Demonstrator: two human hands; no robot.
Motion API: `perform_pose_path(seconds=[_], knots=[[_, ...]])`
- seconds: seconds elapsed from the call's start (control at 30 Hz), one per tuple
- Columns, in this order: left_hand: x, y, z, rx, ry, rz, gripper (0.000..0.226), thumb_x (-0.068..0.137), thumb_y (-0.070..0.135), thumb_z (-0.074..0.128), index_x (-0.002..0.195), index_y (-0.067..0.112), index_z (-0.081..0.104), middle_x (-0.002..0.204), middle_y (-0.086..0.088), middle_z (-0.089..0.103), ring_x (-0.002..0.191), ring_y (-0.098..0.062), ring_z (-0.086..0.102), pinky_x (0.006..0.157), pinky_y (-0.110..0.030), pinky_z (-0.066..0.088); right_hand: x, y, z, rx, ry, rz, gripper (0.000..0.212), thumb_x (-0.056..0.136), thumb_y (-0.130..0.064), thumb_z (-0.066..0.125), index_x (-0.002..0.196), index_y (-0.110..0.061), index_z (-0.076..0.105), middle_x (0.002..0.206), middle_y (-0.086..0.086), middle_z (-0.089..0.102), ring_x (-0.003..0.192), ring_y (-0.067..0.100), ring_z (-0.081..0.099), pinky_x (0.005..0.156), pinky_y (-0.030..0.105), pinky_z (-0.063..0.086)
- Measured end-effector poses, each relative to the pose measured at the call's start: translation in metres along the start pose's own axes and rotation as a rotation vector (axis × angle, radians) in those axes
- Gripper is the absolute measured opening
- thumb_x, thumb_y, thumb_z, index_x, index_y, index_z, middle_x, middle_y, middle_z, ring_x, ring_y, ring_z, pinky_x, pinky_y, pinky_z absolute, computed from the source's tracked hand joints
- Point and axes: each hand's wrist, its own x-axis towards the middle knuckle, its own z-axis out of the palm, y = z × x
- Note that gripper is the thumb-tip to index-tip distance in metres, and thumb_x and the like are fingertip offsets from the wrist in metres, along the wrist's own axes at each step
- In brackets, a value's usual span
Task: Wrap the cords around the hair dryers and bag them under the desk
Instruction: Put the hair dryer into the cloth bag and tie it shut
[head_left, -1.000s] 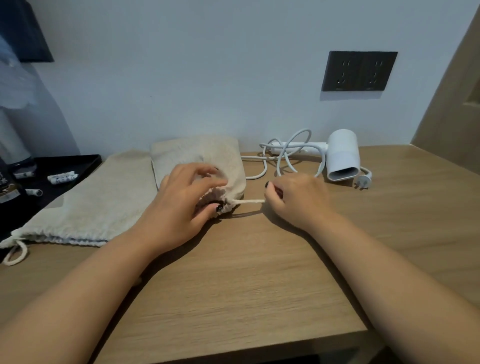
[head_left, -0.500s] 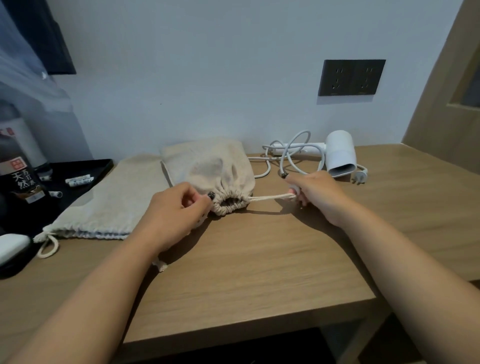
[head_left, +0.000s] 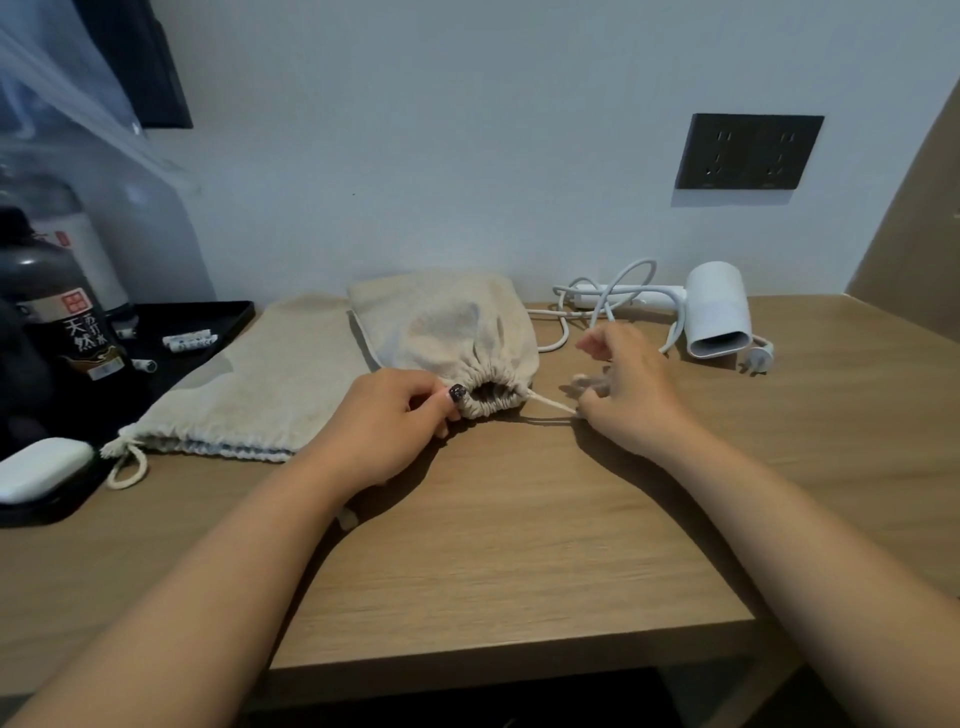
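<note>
The left hand (head_left: 387, 421) pinched the gathered mouth of the filled drawstring bag (head_left: 447, 332) on the desk (head_left: 519, 545); the right hand (head_left: 626, 387), blurred, held its drawstring (head_left: 550, 402); the white hair dryer (head_left: 714, 312) lay just beyond, cord (head_left: 608, 301) loose.

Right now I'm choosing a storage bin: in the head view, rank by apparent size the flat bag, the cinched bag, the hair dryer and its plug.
1. flat bag
2. cinched bag
3. hair dryer
4. plug
</note>
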Motion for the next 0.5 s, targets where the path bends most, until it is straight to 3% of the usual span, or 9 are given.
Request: perform_pose_path(seconds=[0.1,0.17,0.27,0.33,0.43,0.5], knots=[[0.000,0.000,0.002,-0.107,-0.012,-0.033,0.031,0.101,0.026,0.047,0.083,0.024,0.071,0.069,0.006,0.071,0.060,0.005,0.059,0.062,-0.016,0.042,-0.006,-0.011,0.008,0.014,0.058,-0.164,0.032,0.081,-0.007,0.059,0.111,-0.018,0.058,0.111,-0.006,0.048,0.099,0.006,0.046,0.081,0.018,0.033],[0.000,0.001,0.003,-0.181,-0.017,-0.059,0.032,0.102,0.025,0.045,0.083,0.022,0.071,0.069,0.004,0.071,0.065,-0.006,0.065,0.069,-0.027,0.049,-0.010,-0.018,0.016,-0.028,-0.004,-0.260,0.023,0.083,-0.017,0.060,0.106,-0.016,0.061,0.107,-0.006,0.050,0.096,0.008,0.046,0.079,0.022,0.033],[0.000,0.002,0.004,-0.289,0.002,-0.081,0.033,0.102,0.020,0.043,0.083,0.015,0.069,0.064,0.002,0.064,0.060,-0.006,0.061,0.067,-0.024,0.051,-0.012,-0.022,0.028,-0.077,-0.067,-0.323,0.018,0.086,-0.024,0.062,0.099,-0.013,0.064,0.098,-0.002,0.058,0.093,0.014,0.052,0.079,0.028,0.042],[0.001,0.002,0.005,-0.319,0.019,-0.095,0.032,0.101,0.019,0.044,0.081,0.015,0.069,0.061,0.006,0.059,0.054,-0.001,0.054,0.061,-0.022,0.046,-0.009,-0.021,0.030,-0.047,-0.018,-0.320,0.011,0.089,-0.020,0.063,0.095,-0.011,0.065,0.091,-0.002,0.058,0.089,0.015,0.053,0.078,0.027,0.041],[0.003,0.002,0.006,-0.360,0.030,-0.109,0.030,0.098,0.020,0.049,0.074,0.017,0.068,0.047,0.014,0.050,0.051,-0.008,0.044,0.060,-0.030,0.036,-0.007,-0.020,0.028,0.017,0.004,-0.210,0.006,0.093,-0.021,0.061,0.095,-0.016,0.065,0.085,-0.012,0.053,0.079,0.006,0.050,0.068,0.017,0.037],[0.004,0.002,0.006,-0.414,0.061,-0.138,0.029,0.092,0.020,0.054,0.067,0.017,0.067,0.043,0.013,0.045,0.049,-0.010,0.038,0.056,-0.030,0.031,-0.008,-0.020,0.028,0.058,-0.023,-0.112,0.006,0.094,-0.025,0.059,0.094,-0.020,0.062,0.083,-0.011,0.056,0.079,0.008,0.054,0.069,0.022,0.043]])
